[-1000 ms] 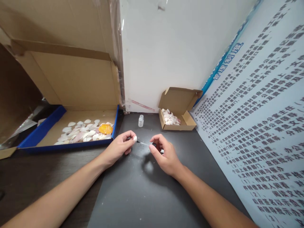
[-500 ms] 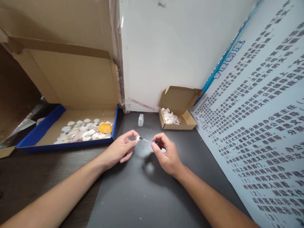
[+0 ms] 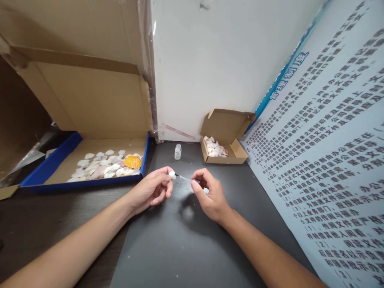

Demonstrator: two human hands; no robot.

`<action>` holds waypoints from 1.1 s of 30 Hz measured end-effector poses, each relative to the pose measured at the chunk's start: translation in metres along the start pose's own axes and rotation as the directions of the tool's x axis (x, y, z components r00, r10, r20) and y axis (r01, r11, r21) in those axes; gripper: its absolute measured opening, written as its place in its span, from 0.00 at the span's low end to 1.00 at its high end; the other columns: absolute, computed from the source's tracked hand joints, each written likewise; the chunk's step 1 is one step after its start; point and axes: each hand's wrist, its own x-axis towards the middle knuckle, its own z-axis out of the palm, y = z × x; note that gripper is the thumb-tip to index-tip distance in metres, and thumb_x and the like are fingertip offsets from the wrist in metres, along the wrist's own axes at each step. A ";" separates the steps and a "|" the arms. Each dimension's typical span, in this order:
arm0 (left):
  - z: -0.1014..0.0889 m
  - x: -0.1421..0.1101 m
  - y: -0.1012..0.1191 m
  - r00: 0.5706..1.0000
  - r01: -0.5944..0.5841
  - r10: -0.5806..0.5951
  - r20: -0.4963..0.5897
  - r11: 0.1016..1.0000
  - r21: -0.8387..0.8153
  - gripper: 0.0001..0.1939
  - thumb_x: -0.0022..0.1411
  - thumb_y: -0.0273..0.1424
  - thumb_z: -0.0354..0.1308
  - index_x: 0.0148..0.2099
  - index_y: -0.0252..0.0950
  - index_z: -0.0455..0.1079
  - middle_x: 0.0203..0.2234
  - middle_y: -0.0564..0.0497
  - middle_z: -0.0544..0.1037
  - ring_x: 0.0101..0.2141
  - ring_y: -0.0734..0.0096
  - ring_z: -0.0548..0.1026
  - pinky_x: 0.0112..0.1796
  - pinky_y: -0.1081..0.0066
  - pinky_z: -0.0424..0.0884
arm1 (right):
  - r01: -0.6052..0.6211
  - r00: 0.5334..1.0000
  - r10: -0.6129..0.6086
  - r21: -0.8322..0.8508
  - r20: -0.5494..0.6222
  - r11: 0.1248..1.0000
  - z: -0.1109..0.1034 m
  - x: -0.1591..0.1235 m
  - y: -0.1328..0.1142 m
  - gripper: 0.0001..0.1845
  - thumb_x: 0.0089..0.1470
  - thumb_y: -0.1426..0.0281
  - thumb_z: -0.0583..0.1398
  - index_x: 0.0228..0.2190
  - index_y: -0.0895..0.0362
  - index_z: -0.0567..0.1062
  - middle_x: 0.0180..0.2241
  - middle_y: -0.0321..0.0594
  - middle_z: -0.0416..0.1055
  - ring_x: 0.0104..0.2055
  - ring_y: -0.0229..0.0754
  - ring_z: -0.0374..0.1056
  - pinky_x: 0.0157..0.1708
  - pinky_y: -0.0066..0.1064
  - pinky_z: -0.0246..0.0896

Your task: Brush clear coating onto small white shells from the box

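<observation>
Pinched between the fingertips of my left hand (image 3: 154, 187) is a small white seashell (image 3: 172, 175). My right hand (image 3: 208, 193) grips a thin brush (image 3: 183, 177) with a clear stem and a dark tip. The tip points left and meets the edge of the shell, or nearly so. Part of the brush's white cap (image 3: 206, 191) shows among my right fingers; the rest is hidden by them. Beyond both hands, a small clear glass bottle (image 3: 178, 152) with a white label stands upright and uncapped on the dark mat.
At left an open blue-edged cardboard box (image 3: 81, 186) holds many pale shells and an orange scallop shell (image 3: 133, 161). A smaller open carton (image 3: 226, 160) with whitish shells stands at the back right. A white panel (image 3: 210, 60) rises behind; a printed poster (image 3: 330, 160) slants along the right.
My left hand has turned slightly, and the shell has shifted a little left with more of its face showing. The brush has followed it slightly left.
</observation>
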 end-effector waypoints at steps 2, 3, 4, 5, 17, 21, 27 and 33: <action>0.001 -0.001 0.000 1.000 0.001 -0.001 0.007 0.999 0.035 0.07 0.62 0.33 0.56 0.36 0.39 0.58 0.15 0.57 0.74 0.08 0.85 0.55 0.09 0.85 0.47 | -0.013 1.000 0.013 0.044 0.008 0.999 0.000 0.000 0.000 0.06 0.62 0.66 0.55 0.35 0.55 0.68 0.23 0.29 0.61 0.23 0.34 0.57 0.25 0.26 0.55; 0.002 -0.001 0.000 1.000 -0.001 0.000 0.016 0.998 0.064 0.08 0.62 0.34 0.56 0.37 0.39 0.58 0.15 0.58 0.73 0.08 0.85 0.55 0.09 0.85 0.47 | -0.022 1.000 0.022 0.056 0.015 0.998 0.000 0.000 0.000 0.06 0.62 0.66 0.54 0.35 0.55 0.68 0.23 0.29 0.60 0.23 0.34 0.57 0.25 0.26 0.55; 0.002 -0.001 0.000 1.000 -0.003 0.000 0.027 0.995 0.099 0.09 0.62 0.36 0.57 0.38 0.39 0.58 0.14 0.58 0.73 0.08 0.85 0.55 0.10 0.86 0.47 | -0.030 0.999 0.029 0.053 0.020 0.998 0.000 0.000 0.000 0.06 0.62 0.65 0.54 0.35 0.55 0.68 0.23 0.29 0.60 0.23 0.33 0.57 0.25 0.26 0.54; 0.002 -0.002 0.000 0.999 -0.006 0.001 0.037 0.991 0.136 0.11 0.63 0.38 0.57 0.39 0.40 0.58 0.13 0.59 0.72 0.08 0.84 0.54 0.10 0.86 0.47 | -0.034 0.999 0.033 0.036 0.022 0.999 0.000 0.000 0.000 0.06 0.61 0.66 0.54 0.35 0.55 0.68 0.23 0.29 0.60 0.23 0.33 0.57 0.25 0.26 0.54; 0.004 0.000 -0.007 0.995 -0.098 0.103 0.013 0.885 0.454 0.18 0.63 0.49 0.55 0.40 0.39 0.59 0.10 0.63 0.68 0.09 0.82 0.57 0.12 0.83 0.48 | -0.004 1.000 0.002 -0.055 -0.030 0.998 -0.001 0.001 -0.002 0.04 0.58 0.68 0.55 0.33 0.55 0.68 0.25 0.31 0.62 0.24 0.34 0.58 0.26 0.26 0.56; 0.004 0.001 -0.008 0.986 -0.122 0.163 -0.039 0.859 0.498 0.18 0.63 0.49 0.55 0.39 0.39 0.60 0.10 0.64 0.66 0.09 0.80 0.58 0.12 0.82 0.51 | -0.009 0.993 -0.001 -0.087 -0.120 0.996 -0.001 0.001 -0.003 0.03 0.53 0.70 0.58 0.32 0.54 0.67 0.26 0.32 0.63 0.24 0.34 0.57 0.24 0.26 0.55; 0.002 0.004 -0.006 0.972 -0.170 0.223 -0.070 0.880 0.443 0.18 0.61 0.48 0.58 0.39 0.39 0.62 0.13 0.64 0.66 0.12 0.82 0.57 0.14 0.81 0.54 | -0.014 0.997 0.012 -0.031 -0.080 0.999 -0.001 0.001 0.001 0.05 0.58 0.67 0.57 0.36 0.54 0.67 0.26 0.31 0.64 0.25 0.35 0.58 0.26 0.27 0.57; 0.001 0.004 -0.007 0.970 -0.180 0.233 -0.074 0.884 0.432 0.15 0.61 0.45 0.58 0.39 0.38 0.63 0.14 0.63 0.64 0.14 0.81 0.57 0.16 0.80 0.55 | -0.011 0.992 0.003 -0.066 -0.125 0.998 -0.001 0.003 0.002 0.06 0.57 0.67 0.58 0.36 0.55 0.68 0.27 0.33 0.65 0.25 0.35 0.59 0.27 0.27 0.58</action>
